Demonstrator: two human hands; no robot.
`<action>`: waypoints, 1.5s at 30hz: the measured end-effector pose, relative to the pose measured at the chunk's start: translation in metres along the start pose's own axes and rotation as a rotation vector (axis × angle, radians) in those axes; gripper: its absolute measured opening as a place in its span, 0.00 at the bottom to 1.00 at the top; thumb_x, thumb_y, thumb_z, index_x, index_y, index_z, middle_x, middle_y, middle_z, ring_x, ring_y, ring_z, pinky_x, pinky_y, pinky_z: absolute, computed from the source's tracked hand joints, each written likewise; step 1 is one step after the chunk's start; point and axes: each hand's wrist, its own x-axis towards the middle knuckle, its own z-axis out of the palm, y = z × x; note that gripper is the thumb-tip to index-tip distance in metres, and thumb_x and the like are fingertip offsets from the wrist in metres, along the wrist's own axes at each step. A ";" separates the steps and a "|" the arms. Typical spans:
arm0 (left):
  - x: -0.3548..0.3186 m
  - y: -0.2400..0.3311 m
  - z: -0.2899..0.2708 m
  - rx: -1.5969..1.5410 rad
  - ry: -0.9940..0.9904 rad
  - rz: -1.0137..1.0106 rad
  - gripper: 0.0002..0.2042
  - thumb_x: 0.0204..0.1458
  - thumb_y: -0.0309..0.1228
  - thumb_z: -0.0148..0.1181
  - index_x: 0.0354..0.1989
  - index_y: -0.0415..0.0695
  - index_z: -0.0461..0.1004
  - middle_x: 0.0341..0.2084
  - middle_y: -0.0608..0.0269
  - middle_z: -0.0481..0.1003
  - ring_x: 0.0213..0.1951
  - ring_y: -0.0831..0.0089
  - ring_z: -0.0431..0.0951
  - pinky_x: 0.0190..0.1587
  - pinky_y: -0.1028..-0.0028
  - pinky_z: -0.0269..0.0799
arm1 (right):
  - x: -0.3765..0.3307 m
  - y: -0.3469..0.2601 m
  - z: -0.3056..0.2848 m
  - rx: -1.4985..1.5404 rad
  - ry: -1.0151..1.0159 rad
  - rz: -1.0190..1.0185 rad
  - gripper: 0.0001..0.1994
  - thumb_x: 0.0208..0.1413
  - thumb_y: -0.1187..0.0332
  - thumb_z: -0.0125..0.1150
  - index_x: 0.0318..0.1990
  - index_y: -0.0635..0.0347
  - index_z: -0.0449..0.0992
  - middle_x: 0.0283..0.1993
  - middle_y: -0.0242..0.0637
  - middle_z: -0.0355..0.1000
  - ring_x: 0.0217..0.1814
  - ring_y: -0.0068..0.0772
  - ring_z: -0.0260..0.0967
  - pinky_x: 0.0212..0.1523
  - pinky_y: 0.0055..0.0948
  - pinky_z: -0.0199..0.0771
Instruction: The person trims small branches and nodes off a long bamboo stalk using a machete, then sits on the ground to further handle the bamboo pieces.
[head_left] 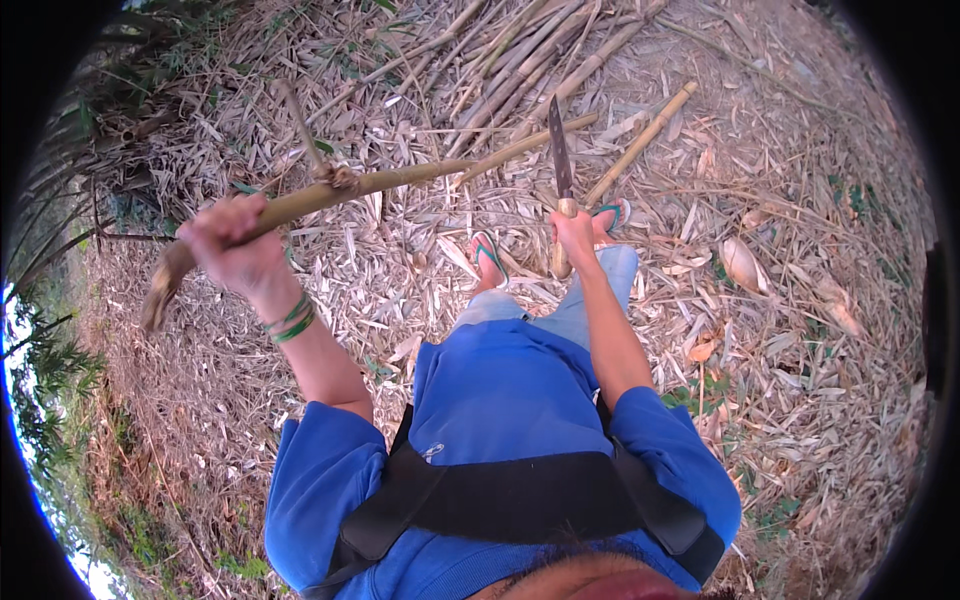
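My left hand (232,245), slightly blurred, is closed around a thick bamboo pole (335,193) near its curved, rough end. The pole slants up to the right, and a short side branch (303,130) sticks up from a knot on it. In my right hand (575,238) is a machete (560,150), gripped by its pale wooden handle, with the dark blade pointing away from me. The blade stands apart from the pole, to the right of it. Green bands circle my left wrist.
Cut bamboo poles (530,75) lie piled at the far side. Another pale pole (645,140) rests on the ground beyond my right hand. Dry leaves (350,280) cover the ground around my sandalled feet (488,262). Green plants (50,360) grow at the left edge.
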 end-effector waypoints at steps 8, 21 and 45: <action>0.003 0.086 -0.035 -0.368 -0.166 0.099 0.27 0.57 0.58 0.52 0.15 0.54 0.54 0.12 0.75 0.52 0.19 0.77 0.54 0.32 0.71 0.56 | -0.047 -0.077 -0.004 -0.035 0.072 -0.219 0.08 0.44 0.68 0.61 0.21 0.64 0.73 0.16 0.34 0.69 0.16 0.24 0.66 0.19 0.28 0.64; 0.021 0.082 0.080 -0.166 0.388 0.111 0.25 0.63 0.53 0.49 0.15 0.52 0.60 0.11 0.74 0.57 0.17 0.76 0.59 0.33 0.69 0.63 | -0.062 -0.154 0.076 0.481 0.264 -0.507 0.02 0.46 0.77 0.57 0.29 0.64 0.73 0.18 0.32 0.69 0.19 0.23 0.67 0.24 0.24 0.69; 0.038 0.097 0.017 -0.067 0.592 0.144 0.27 0.64 0.53 0.45 0.13 0.53 0.55 0.10 0.73 0.58 0.16 0.77 0.61 0.35 0.72 0.70 | -0.055 -0.012 0.011 0.290 0.133 0.012 0.08 0.43 0.71 0.62 0.19 0.63 0.72 0.17 0.34 0.68 0.16 0.26 0.65 0.17 0.28 0.66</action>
